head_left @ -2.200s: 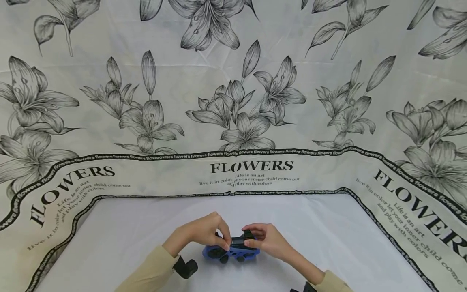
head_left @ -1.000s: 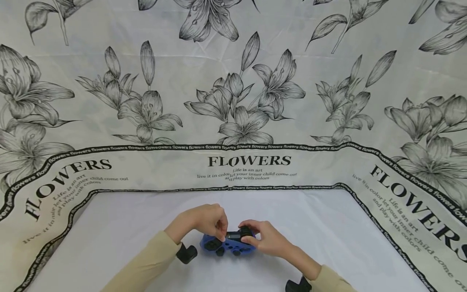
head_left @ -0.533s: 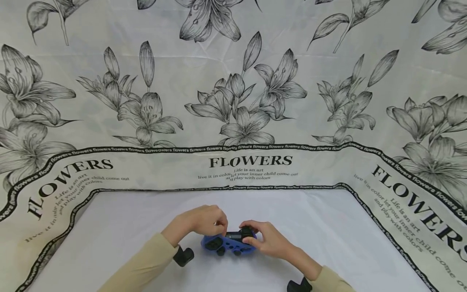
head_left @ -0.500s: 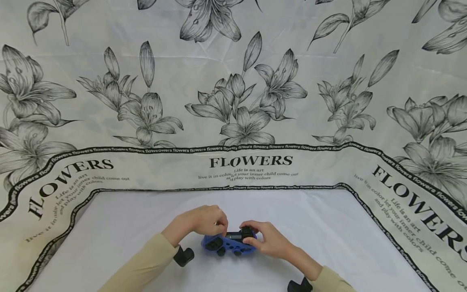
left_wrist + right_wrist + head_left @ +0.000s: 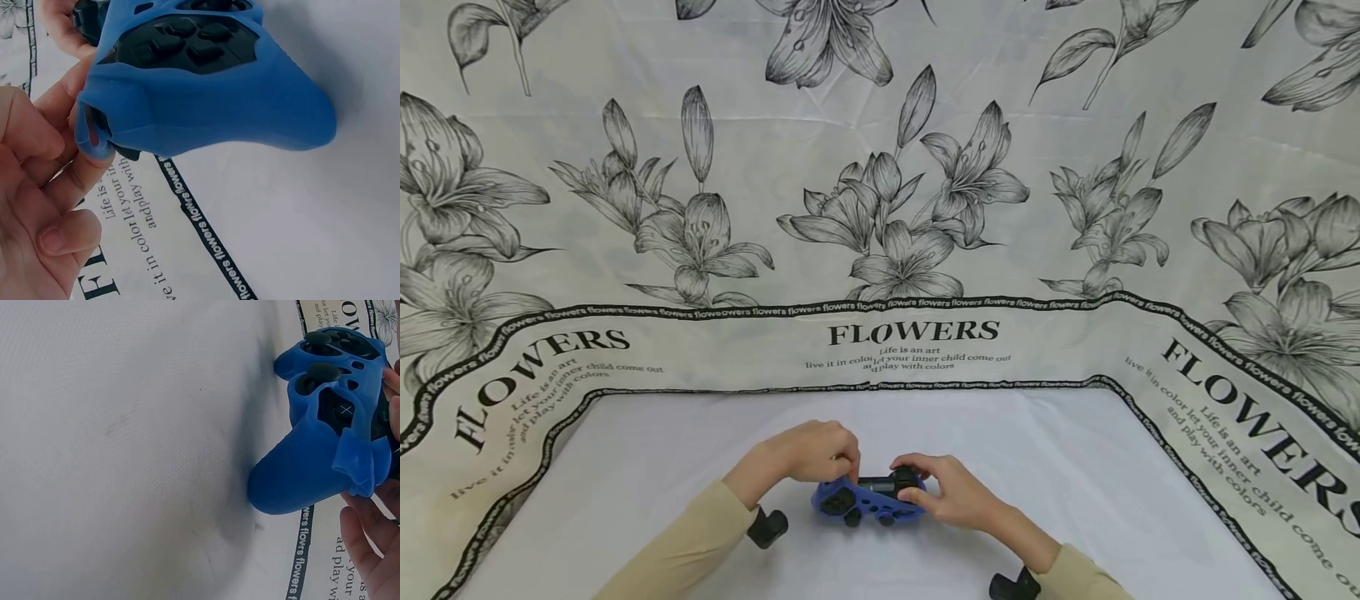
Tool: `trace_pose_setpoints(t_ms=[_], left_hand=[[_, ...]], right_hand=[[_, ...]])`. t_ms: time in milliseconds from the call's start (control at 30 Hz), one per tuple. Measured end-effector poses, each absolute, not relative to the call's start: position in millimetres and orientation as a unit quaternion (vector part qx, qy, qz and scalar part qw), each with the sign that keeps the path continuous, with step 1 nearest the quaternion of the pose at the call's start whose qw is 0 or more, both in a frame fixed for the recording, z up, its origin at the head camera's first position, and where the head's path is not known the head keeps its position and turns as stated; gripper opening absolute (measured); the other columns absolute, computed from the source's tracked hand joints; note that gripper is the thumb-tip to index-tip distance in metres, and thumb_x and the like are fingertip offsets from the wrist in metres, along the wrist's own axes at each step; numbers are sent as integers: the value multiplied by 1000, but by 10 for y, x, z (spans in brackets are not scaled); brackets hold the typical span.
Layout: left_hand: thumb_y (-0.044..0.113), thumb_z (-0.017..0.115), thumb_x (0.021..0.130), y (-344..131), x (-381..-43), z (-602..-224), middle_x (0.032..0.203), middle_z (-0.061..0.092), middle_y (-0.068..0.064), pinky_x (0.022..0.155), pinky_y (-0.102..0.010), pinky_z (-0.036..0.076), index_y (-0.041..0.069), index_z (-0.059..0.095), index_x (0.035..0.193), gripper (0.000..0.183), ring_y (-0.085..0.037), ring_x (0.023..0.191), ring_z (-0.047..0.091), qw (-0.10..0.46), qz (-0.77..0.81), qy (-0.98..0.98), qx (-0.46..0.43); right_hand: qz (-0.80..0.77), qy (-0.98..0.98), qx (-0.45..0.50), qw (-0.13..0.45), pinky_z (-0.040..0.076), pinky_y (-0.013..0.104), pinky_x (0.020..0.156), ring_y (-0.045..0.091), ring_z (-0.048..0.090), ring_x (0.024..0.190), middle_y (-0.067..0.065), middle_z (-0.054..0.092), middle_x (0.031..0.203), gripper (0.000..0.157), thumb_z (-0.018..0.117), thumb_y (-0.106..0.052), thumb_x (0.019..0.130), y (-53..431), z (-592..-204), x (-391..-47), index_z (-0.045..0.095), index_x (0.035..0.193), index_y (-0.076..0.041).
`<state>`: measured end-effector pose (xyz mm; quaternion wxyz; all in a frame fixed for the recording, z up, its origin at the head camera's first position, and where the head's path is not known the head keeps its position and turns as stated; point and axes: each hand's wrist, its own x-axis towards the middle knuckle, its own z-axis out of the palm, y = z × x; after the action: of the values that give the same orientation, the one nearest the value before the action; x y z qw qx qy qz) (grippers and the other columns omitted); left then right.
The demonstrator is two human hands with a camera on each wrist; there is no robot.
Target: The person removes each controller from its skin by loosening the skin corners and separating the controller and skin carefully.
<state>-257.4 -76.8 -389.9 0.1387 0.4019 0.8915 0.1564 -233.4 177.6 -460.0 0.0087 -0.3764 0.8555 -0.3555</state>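
A black game controller (image 5: 874, 485) sits partly inside a blue silicone sleeve (image 5: 880, 505) above the white table. My left hand (image 5: 820, 452) is at its left shoulder; in the left wrist view, the fingers of the left hand (image 5: 37, 181) pinch the sleeve's edge (image 5: 94, 140) there. At the other end my right hand (image 5: 958, 496) grips the black body with thumb and fingers. The right wrist view shows the sleeve (image 5: 306, 465) hanging loose in folds at the right shoulder, with black buttons (image 5: 340, 412) and body exposed beside it.
White cloth (image 5: 1037, 467) covers the table. Behind it and along both sides rises a fabric screen (image 5: 917, 358) printed with flowers and lettering. Black wrist cameras (image 5: 767, 527) are strapped to both wrists.
My left hand has shifted slightly left along the controller's upper edge, and its fingers have moved from the middle towards the left shoulder. The right hand keeps its grip, nearly still.
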Motion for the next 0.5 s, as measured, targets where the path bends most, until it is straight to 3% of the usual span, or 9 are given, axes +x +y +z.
trace_pose_setpoints(t_ms=[500], left_hand=[[4, 53, 91, -894, -2550, -3906, 87, 64, 14, 61, -18, 43, 24, 69, 88, 26, 1, 72, 52, 49, 83, 897, 432]], right_hand=[[-352, 860, -369, -3, 54, 28, 75, 3, 63, 84, 0, 71, 100, 38, 59, -34, 95, 1771, -4608, -2377, 61, 122, -7]])
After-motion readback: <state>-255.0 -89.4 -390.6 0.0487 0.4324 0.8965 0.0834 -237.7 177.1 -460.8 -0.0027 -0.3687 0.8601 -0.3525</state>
